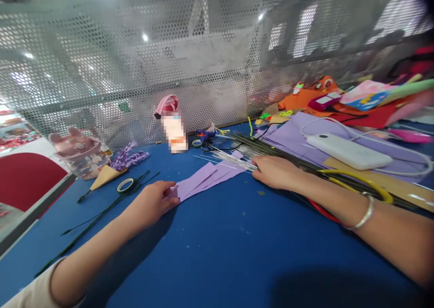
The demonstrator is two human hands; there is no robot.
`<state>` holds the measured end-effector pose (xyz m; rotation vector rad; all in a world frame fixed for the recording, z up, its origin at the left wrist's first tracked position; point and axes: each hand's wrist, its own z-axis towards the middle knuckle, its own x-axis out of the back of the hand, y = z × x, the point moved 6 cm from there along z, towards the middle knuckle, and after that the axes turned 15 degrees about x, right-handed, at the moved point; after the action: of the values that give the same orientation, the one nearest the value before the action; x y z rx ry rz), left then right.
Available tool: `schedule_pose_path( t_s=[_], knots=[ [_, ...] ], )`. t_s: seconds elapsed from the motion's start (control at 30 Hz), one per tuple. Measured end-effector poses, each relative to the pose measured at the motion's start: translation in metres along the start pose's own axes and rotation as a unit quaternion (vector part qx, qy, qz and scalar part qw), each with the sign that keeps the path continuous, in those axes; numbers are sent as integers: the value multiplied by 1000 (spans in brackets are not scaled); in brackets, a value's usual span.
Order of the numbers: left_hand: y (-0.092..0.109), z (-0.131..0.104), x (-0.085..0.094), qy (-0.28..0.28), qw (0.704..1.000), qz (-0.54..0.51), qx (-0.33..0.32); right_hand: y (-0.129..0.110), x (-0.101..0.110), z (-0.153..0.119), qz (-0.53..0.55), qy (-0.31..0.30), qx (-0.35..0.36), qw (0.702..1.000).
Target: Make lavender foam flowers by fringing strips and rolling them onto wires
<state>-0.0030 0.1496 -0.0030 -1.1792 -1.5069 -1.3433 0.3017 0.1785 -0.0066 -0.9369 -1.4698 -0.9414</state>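
Note:
My left hand (158,200) pinches the near left end of some purple paper strips (200,180) lying on the blue table (210,249). The strips fan out slightly toward the right and run under a bundle of thin white wires (230,156). At the right ends of those wires is my right hand (267,171), its fingers curled down on them. Dark green stems (267,147) lie just behind that hand. Its fingertips are partly hidden.
Green tape (126,185) and dark stems lie left, near a pink-lidded container (81,152). A perforated metal screen (210,59) stands behind. At right are purple sheets (288,132), a white power bank (349,152) with a cable and a yellow loop (364,179).

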Motion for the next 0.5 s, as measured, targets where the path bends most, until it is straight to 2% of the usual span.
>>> schedule_pose_path(
  t_s=[0.13, 0.23, 0.4, 0.5],
  knots=[
    [-5, 1, 3, -11, 999, -24, 22, 5, 0, 0, 14, 24, -2, 1000],
    [-2, -1, 1, -1, 1000, -28, -1, 9, -1, -2, 22, 26, -10, 999],
    [17, -6, 10, 53, 994, -55, -76, 12, 2, 0, 34, 52, -4, 998],
    [34, 3, 19, 85, 986, -111, -92, 13, 1, 1, 41, 49, 5, 998]
  ],
)
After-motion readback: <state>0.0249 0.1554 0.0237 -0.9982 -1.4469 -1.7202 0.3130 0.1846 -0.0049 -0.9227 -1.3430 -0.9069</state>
